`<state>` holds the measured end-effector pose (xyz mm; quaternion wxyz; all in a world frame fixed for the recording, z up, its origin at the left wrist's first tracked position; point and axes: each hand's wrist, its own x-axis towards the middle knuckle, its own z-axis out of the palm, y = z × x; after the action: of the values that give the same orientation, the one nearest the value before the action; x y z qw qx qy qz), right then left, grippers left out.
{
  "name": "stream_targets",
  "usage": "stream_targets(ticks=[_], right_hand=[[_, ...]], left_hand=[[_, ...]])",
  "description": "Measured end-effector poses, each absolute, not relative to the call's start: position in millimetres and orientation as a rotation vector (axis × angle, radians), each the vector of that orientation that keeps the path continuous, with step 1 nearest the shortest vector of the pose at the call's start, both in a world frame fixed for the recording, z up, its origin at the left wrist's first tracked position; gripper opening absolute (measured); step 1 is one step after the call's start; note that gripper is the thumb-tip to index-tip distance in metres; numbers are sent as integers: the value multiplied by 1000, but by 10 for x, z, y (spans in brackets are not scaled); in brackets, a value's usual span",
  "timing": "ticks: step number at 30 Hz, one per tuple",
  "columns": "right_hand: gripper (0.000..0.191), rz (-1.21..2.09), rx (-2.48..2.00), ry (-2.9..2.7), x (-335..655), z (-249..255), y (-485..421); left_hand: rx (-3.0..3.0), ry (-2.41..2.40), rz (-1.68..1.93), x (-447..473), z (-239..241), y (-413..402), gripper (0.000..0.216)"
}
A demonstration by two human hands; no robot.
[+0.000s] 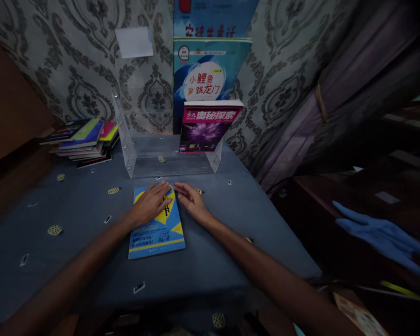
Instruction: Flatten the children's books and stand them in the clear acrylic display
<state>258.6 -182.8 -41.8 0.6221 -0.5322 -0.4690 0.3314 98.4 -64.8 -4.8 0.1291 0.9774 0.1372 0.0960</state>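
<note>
A blue and yellow book (157,231) lies flat on the blue-grey table (73,210) in front of me. My left hand (150,201) rests flat on its upper half with the fingers stretched out. My right hand (192,199) lies beside the book's top right corner, fingers extended and touching its edge. Neither hand holds anything. Behind the book stands a clear acrylic stand (140,154) with a magenta book (206,126) upright in its right side.
A pile of colourful books (86,140) sits at the back left. Two blue books (206,70) lean against the patterned wall. A dark curtain (336,93) hangs on the right. A blue-gloved hand of another person (381,238) reaches in at the right.
</note>
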Motion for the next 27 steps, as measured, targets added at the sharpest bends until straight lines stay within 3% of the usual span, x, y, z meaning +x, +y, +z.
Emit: stream_targets(ticks=[27], right_hand=[[39, 826, -1197, -983, 2714, -443, -1787]], left_hand=[[2819, 288, 280, 1001, -25, -625, 52]])
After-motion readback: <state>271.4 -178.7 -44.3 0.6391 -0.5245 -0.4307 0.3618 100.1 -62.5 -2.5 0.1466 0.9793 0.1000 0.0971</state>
